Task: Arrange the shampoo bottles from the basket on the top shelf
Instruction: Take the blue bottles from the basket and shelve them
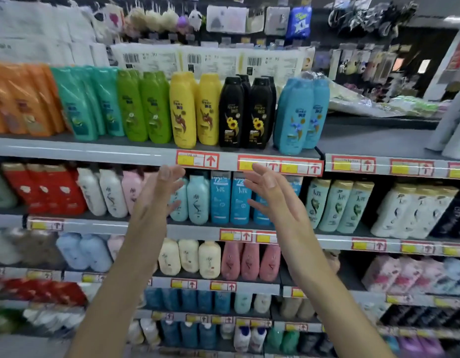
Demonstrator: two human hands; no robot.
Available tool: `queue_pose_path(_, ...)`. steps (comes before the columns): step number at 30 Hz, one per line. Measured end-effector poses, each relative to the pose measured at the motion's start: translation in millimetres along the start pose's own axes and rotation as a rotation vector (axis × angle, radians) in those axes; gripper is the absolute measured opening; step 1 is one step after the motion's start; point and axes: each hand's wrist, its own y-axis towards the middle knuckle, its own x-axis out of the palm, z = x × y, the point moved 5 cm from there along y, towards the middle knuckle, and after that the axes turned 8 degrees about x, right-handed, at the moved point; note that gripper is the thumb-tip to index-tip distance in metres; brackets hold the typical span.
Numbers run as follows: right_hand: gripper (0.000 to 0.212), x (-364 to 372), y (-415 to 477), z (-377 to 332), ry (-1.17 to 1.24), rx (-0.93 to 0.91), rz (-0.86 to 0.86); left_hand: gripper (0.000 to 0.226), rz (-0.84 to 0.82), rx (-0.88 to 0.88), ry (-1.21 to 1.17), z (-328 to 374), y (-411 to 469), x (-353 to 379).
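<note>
The top shelf (94, 148) carries rows of shampoo bottles: orange (20, 102), teal (87, 104), green (143, 107), yellow (195, 109), black with sunflowers (244, 112) and light blue (298, 115). Both my hands are raised in front of the shelves, just below the top shelf's price rail. My left hand (159, 195) has straight, relaxed fingers and holds nothing. My right hand (270, 195) is likewise empty, palm facing the left hand. The hands are about a bottle pack's width apart, below the yellow and black bottles. No basket is in view.
Lower shelves (198, 228) hold many more bottles in red, white, pink, blue and cream. Packaged goods hang on hooks (223, 19) above the top shelf. To the right of the light blue bottles the shelf (373, 143) is bare, with plastic-wrapped goods (358, 99) behind.
</note>
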Motion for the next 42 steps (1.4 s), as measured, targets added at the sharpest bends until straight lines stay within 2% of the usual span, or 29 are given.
queue_pose_path(6, 0.069, 22, -17, 35, 0.021, 0.094, -0.086, 0.072, 0.096, -0.162, 0.015, -30, -31, -35)
queue_pose_path(12, 0.073, 44, -29, 81, 0.085, 0.202, -0.196, 0.06, 0.189, -0.213, 0.131, -53, -73, -55)
queue_pose_path(16, 0.059, 58, -37, 120, 0.115, 0.294, -0.232, 0.08, 0.249, -0.349, 0.208, -92, -115, -65)
queue_pose_path(20, 0.058, 75, -59, 162, 0.185, 0.466, -0.286, 0.1, 0.248, -0.512, 0.281, -119, -159, -81)
queue_pose_path(25, 0.059, 103, -80, 185, 0.205, 0.617, -0.299, 0.078, 0.27, -0.566, 0.277, -135, -187, -116)
queue_pose_path(30, 0.044, 150, -82, 195, 0.171, 0.735, -0.306, 0.071, 0.267, -0.575, 0.23, -163, -193, -152)
queue_pose_path(32, 0.057, 167, -86, 197, 0.151, 0.713, -0.279, 0.069, 0.24, -0.586, 0.205, -179, -192, -167)
queue_pose_path(35, 0.094, 193, -94, 205, 0.158, 0.718, -0.198, 0.078, 0.183, -0.62, 0.172, -209, -191, -199)
queue_pose_path(36, 0.093, 203, -98, 210, 0.122, 0.719, -0.178, 0.08, 0.157, -0.632, 0.16, -220, -190, -212)
queue_pose_path(38, 0.075, 220, -106, 216, 0.042, 0.724, -0.127, 0.078, 0.097, -0.637, 0.142, -238, -188, -230)
queue_pose_path(42, 0.055, 250, -125, 236, 0.027, 0.814, -0.032, 0.075, -0.017, -0.654, 0.112, -274, -189, -252)
